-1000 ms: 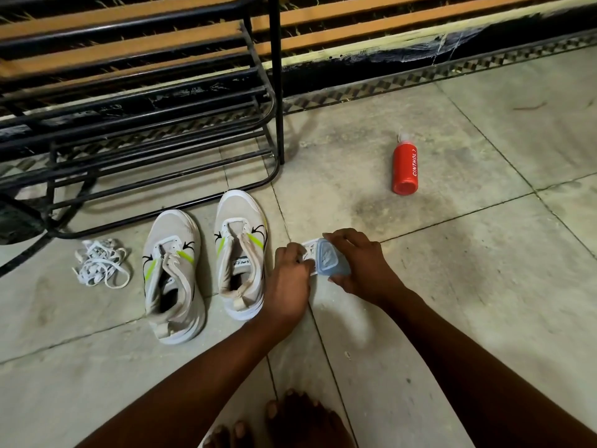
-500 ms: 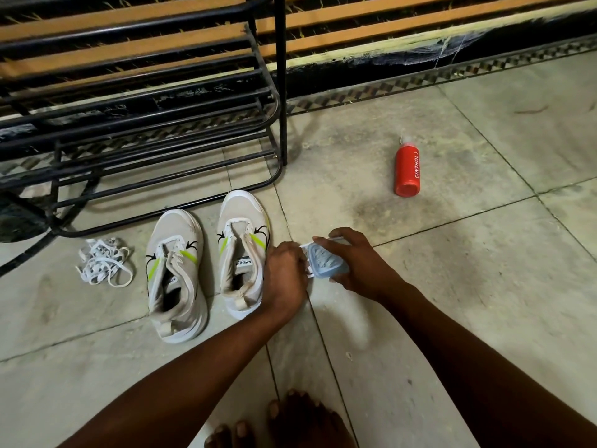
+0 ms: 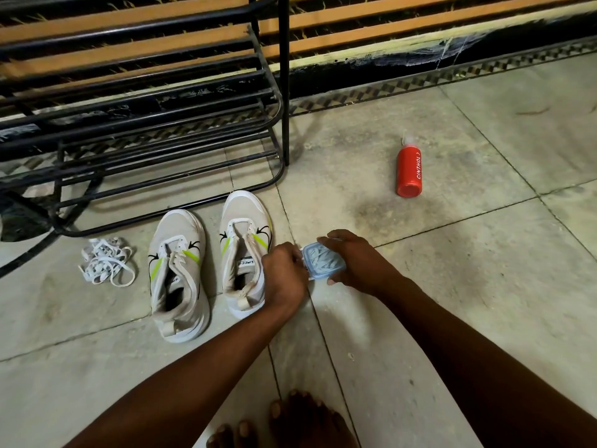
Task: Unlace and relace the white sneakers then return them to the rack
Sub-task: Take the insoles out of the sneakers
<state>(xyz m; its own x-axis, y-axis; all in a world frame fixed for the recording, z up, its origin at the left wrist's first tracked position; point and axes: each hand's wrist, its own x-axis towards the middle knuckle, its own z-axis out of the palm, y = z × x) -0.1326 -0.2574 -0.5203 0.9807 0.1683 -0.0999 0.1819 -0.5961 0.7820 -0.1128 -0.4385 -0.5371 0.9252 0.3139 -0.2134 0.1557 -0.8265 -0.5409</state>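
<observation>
Left hand point(image 3: 284, 273) nearer blue packet point(image 3: 323, 263)

head view | looks forward-down | near hands | floor point(image 3: 452, 286), rack point(image 3: 161, 130) ahead

The rack point(image 3: 161, 101) is cut off at the top and left edges; the packet's point(image 3: 323, 261) left end is hidden by the left hand point(image 3: 284, 273).

bare floor right, bottle point(image 3: 409, 171) beyond, rack point(image 3: 161, 130) left
</observation>
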